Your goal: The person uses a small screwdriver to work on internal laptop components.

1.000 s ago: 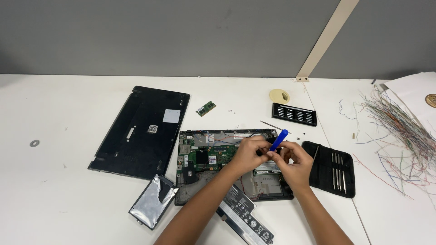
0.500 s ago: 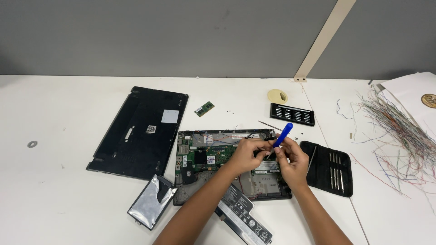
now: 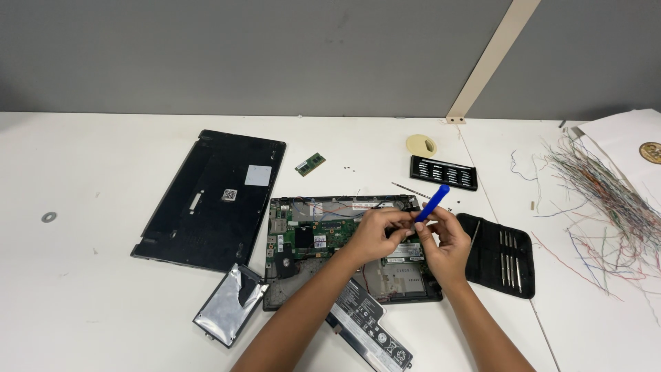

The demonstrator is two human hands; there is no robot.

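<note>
Blue plastic pry tool [image 3: 432,202], pinched in my right hand [image 3: 444,241], angles into the opened laptop chassis [image 3: 344,251] at mid-desk; my left hand [image 3: 375,231] grips a small part there, steadying it, cover panel [image 3: 210,200] set aside leftward.

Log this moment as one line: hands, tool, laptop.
left hand: over opened laptop | right hand: holds blue pry tool | removed bottom cover: beside laptop
</note>
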